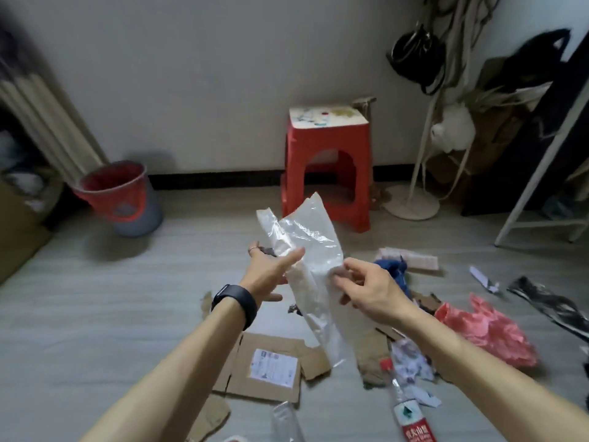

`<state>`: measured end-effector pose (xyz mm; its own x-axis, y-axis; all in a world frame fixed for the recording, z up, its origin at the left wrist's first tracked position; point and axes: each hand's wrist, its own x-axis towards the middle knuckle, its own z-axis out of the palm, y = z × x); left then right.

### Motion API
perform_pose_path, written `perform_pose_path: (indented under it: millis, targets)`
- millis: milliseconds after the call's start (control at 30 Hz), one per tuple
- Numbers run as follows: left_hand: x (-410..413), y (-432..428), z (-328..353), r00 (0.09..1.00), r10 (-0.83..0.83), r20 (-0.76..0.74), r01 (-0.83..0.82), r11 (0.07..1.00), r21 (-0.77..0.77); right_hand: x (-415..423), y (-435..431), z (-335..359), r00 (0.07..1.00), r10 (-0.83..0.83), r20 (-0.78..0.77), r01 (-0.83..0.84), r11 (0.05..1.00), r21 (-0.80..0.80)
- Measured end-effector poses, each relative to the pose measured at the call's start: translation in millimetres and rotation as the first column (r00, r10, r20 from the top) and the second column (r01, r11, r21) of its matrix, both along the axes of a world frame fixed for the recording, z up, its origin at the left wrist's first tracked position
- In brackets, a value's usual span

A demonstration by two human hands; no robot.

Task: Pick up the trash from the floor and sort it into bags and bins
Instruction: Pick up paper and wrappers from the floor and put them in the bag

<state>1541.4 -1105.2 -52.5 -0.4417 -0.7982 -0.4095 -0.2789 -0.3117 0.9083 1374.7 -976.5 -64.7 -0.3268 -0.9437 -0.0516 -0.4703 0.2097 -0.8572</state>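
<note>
A clear plastic bag [306,250] hangs upright in mid-air between my hands. My right hand [366,288] pinches its right edge with thumb and fingers. My left hand [271,269] is beside the bag's left edge with fingers spread and straight, thumb touching the plastic. On the floor below lie a flattened cardboard box with a label [271,365], a clear bottle with a red cap [404,403], a pink plastic bag [484,333], blue crumpled trash [393,266] and torn paper [411,362].
A grey bin lined with a red bag [124,199] stands at the left by the wall. A red plastic stool [328,164] is straight ahead. A white rack [541,173] and hanging bags fill the right corner. A cardboard box [19,224] sits at the far left.
</note>
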Motion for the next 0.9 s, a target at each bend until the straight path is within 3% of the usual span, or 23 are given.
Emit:
perform_pose_path:
  millis: [67,167,300,400,567,633,733,900]
  targets:
    - [22.5,1.4,11.4,1.0,-0.019,0.007,0.019,0.998,-0.063,14.7,-7.3,18.1,0.997,0.041,0.067,-0.041,0.999,-0.007]
    - [59.8,0.9,18.3,0.996,0.062,-0.062,-0.07,0.99,-0.121,34.8,-14.4,33.3,0.997,0.071,0.034,-0.073,0.995,0.063]
    - [100.0,3.6,15.7,0.996,0.011,-0.084,-0.024,0.987,-0.158,53.6,-12.4,29.8,0.993,0.115,-0.005,-0.114,0.989,0.098]
    - [114.0,8.5,16.6,0.994,-0.01,-0.108,-0.005,0.99,-0.14,60.6,-9.8,28.6,0.985,0.053,0.164,-0.055,0.998,0.011]
    - [124.3,13.4,17.1,0.992,-0.116,-0.05,0.113,0.992,-0.054,63.3,-8.9,37.0,0.964,0.009,0.267,-0.022,0.999,0.045]
    - [124.7,16.8,17.5,0.977,-0.211,-0.014,0.21,0.975,-0.068,64.1,-12.2,32.8,0.939,0.007,0.344,-0.035,0.997,0.073]
    - [120.3,19.8,17.5,0.954,-0.284,0.095,0.293,0.951,-0.099,61.0,-13.9,19.9,0.942,0.035,0.333,-0.065,0.995,0.078]
    - [110.0,9.7,13.9,0.989,-0.146,0.02,0.146,0.96,-0.239,56.8,-14.3,12.9,0.891,0.003,0.453,-0.024,0.999,0.042]
